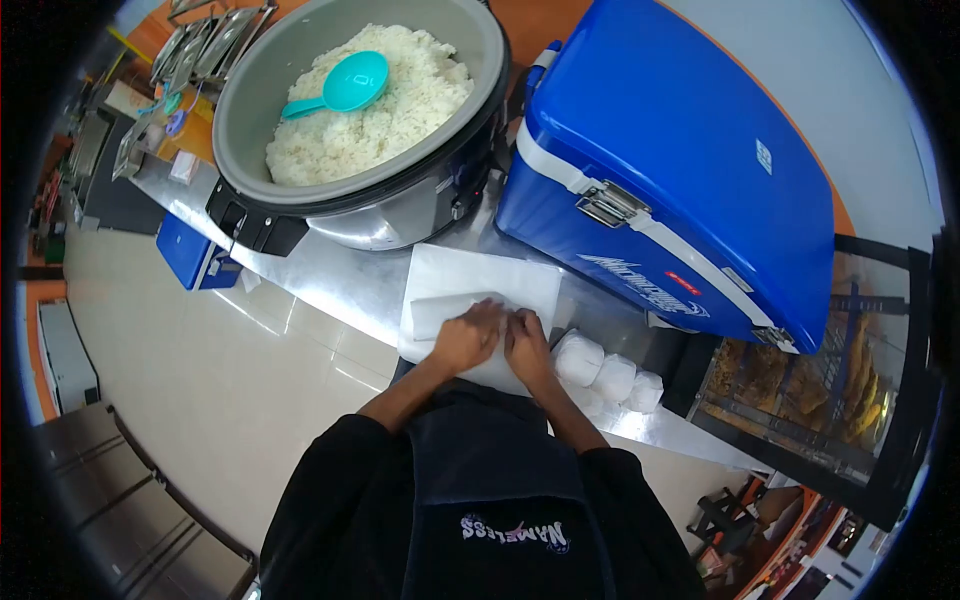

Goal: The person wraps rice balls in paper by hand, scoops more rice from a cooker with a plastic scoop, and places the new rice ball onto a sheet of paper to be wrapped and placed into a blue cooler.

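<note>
Nearby, open cooker (375, 232) holds rice (425, 105), turquoise scoop (356, 82); left hand (467, 337) and right hand (526, 346) on white paper (485, 269), cannot tell grip.

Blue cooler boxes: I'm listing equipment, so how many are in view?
2: the large blue cooler beside the rice cooker, and a smaller blue cooler at the left, past the edge of the metal counter. Others could be hidden beneath the counter.

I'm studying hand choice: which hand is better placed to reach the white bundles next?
Probably the right hand: it is nearer the white bundles, which sit on its side, while the left hand is farther off, over the paper.
</note>
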Demonstrator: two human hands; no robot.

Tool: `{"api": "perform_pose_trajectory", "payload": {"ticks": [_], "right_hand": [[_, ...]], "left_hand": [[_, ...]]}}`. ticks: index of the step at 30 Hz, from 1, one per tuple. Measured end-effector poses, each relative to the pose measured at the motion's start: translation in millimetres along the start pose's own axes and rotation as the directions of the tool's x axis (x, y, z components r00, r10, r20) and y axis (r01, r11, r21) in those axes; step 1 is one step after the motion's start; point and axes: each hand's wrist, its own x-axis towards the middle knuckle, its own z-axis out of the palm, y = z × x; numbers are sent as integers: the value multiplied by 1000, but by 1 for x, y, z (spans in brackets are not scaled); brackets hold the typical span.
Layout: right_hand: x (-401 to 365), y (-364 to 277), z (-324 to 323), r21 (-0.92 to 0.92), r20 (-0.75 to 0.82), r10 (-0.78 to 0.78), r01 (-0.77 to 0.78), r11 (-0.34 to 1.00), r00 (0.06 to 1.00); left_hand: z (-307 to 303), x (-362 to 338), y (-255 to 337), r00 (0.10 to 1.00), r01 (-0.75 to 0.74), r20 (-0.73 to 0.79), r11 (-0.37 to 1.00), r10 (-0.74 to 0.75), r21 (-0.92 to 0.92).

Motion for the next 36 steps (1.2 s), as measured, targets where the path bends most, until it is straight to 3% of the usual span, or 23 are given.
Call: {"api": "perform_pose_trajectory", "payload": {"ticks": [1,2,4,5,7,8,10,12,14,15,17,18,19,20,21,22,23,25,26,28,30,34,36], "right_hand": [[-2,-7,-2,-6,-12,10,-11,1000,1000],[-4,-15,-4,-51,13,35,-34,998,999],[-4,-21,-3,-96,33,62,-59,994,998],[-6,-23,-2,-152,46,26,-19,988,999],[-6,-21,-2,-215,39,6,3,977,999],[-5,-19,-3,-159,54,41,-32,987,998],[-6,-16,-1,-105,50,84,-79,991,995],[-7,-15,2,-33,0,109,-109,994,994],[-5,-16,0,58,-29,134,-132,990,991],[-5,-16,-1,149,-40,153,-145,978,987],[-6,-5,3,175,-36,164,-155,972,986],[-5,-4,2,201,-17,164,-158,967,986],[-6,-4,1,204,-20,168,-161,966,986],[-6,-4,-1,458,-10,278,-243,855,960],[-4,-7,-4,676,29,378,-297,675,925],[-1,-11,-5,677,30,378,-297,673,925],[3,-16,-6,799,50,446,-303,519,894],[16,-25,3,952,74,620,-240,189,781],[18,-29,7,952,79,617,-244,188,783],[30,-42,6,988,87,684,-150,33,724],[32,-46,7,983,90,697,-175,52,712],[26,-34,15,929,164,551,-316,193,818],[22,-30,14,892,199,492,-365,267,847]], "left_hand": [[-11,10,1,974,225,36,943,-223,-245],[-23,25,-2,955,292,-11,943,-298,-161],[-23,43,-30,901,311,292,947,-322,85],[-21,49,-41,902,302,297,949,-314,87],[-25,68,-49,736,288,623,955,-265,66],[-26,73,-50,736,267,630,961,-248,67],[-32,82,-51,604,283,777,959,-180,3],[-12,70,-67,678,251,728,964,-106,-93],[-26,58,-53,691,477,697,845,-190,-242],[-23,54,-53,691,464,701,853,-179,-239],[-16,44,-57,667,690,716,533,-206,-490],[-17,39,-55,664,690,719,537,-204,-485],[-18,34,-52,664,732,723,360,-190,-578],[-18,31,-50,667,745,723,168,-178,-646],[-21,30,-45,666,746,724,169,-179,-644],[-22,28,-39,664,739,714,47,-221,-672],[-23,26,-33,658,715,706,-74,-263,-695],[-25,23,-18,682,680,690,-135,-241,-720],[-26,19,-11,705,644,673,-198,-221,-739],[-26,14,-6,707,645,659,-146,-256,-750],[-25,5,-7,757,598,602,-101,-256,-795],[-24,-4,-3,817,513,491,-6,-302,-858],[-26,-6,-2,806,508,494,-49,-325,-860]]}}
